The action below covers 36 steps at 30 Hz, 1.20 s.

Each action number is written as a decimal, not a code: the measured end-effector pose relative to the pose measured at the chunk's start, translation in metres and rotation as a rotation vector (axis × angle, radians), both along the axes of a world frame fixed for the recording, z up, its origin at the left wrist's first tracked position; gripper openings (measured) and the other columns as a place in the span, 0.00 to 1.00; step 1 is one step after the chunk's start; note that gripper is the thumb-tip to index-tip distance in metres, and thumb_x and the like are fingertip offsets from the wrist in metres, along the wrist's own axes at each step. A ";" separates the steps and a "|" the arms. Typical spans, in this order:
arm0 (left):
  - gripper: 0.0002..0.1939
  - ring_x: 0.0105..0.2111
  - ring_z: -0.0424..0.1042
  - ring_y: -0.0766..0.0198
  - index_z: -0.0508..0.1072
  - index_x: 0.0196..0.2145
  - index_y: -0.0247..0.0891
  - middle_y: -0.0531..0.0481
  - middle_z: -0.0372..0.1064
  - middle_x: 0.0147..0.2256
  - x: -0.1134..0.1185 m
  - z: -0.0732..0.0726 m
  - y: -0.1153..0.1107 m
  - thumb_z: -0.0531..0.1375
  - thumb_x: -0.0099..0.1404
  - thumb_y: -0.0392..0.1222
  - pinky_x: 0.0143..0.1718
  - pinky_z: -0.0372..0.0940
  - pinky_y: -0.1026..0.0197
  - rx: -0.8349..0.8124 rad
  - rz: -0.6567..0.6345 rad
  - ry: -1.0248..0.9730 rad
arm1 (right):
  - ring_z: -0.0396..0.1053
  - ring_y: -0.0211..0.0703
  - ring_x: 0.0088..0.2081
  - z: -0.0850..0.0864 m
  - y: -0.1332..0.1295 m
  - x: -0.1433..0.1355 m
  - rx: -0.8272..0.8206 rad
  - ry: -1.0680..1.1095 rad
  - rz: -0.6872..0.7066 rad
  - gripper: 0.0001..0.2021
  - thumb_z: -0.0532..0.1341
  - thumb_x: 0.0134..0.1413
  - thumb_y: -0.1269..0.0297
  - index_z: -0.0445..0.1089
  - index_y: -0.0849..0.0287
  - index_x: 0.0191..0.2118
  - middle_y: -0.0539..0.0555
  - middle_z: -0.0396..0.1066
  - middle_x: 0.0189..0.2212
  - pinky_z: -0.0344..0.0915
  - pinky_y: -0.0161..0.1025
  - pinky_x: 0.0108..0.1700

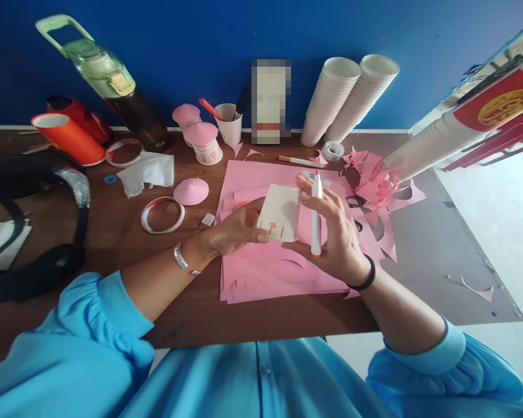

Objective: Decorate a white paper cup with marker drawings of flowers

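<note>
My left hand point(239, 233) is closed around the side of a white paper cup point(281, 209), held tilted over pink paper sheets point(261, 281). Small orange strokes and a flower-like figure are drawn along the cup's lower part. In my right hand point(340, 238), between thumb and fingers, is a white marker point(316, 217) with its orange tip pointing up. That hand is just right of the cup; whether its fingertips touch it I cannot tell. Beyond my left hand stand a cup with flower drawings under a pink paper cone point(201, 133) and a similar one behind it. A loose pink cone point(191, 191) lies nearby.
Two stacks of paper cups point(331, 98) lean at the back wall, and another stack point(436, 142) lies right. Pink scraps point(370, 180) and scissors point(356, 201) are on the right. Tape rolls point(163, 215), a bottle point(135, 110) and headphones point(81, 226) occupy the left.
</note>
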<state>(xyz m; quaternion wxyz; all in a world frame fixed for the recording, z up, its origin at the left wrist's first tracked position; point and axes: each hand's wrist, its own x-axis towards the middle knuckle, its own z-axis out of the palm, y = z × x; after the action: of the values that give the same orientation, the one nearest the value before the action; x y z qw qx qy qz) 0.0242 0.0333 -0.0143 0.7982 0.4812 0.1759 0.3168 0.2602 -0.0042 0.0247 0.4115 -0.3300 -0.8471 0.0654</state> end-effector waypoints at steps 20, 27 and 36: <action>0.39 0.58 0.73 0.45 0.71 0.60 0.43 0.41 0.74 0.56 0.000 0.000 -0.002 0.77 0.55 0.52 0.59 0.68 0.43 0.153 0.167 0.243 | 0.75 0.44 0.31 0.015 -0.016 0.007 0.246 0.132 -0.086 0.16 0.58 0.75 0.59 0.77 0.58 0.58 0.58 0.77 0.37 0.74 0.41 0.31; 0.35 0.49 0.76 0.51 0.71 0.58 0.42 0.43 0.77 0.50 0.001 0.005 -0.003 0.77 0.57 0.51 0.50 0.70 0.49 0.157 0.161 0.238 | 0.78 0.40 0.27 0.016 -0.019 -0.006 0.177 0.115 0.025 0.08 0.64 0.63 0.74 0.71 0.57 0.46 0.51 0.77 0.28 0.74 0.34 0.27; 0.32 0.46 0.75 0.54 0.71 0.56 0.41 0.43 0.76 0.49 0.002 0.007 -0.003 0.76 0.58 0.50 0.48 0.71 0.52 0.182 0.138 0.251 | 0.77 0.39 0.26 0.013 -0.019 -0.006 0.170 0.080 0.041 0.08 0.63 0.61 0.76 0.71 0.56 0.43 0.49 0.77 0.28 0.74 0.34 0.26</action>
<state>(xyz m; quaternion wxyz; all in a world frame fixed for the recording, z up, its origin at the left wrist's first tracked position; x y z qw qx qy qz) 0.0263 0.0304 -0.0069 0.6994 0.5742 0.2773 0.3228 0.2540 -0.0229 0.0379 0.4703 -0.2736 -0.8389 0.0147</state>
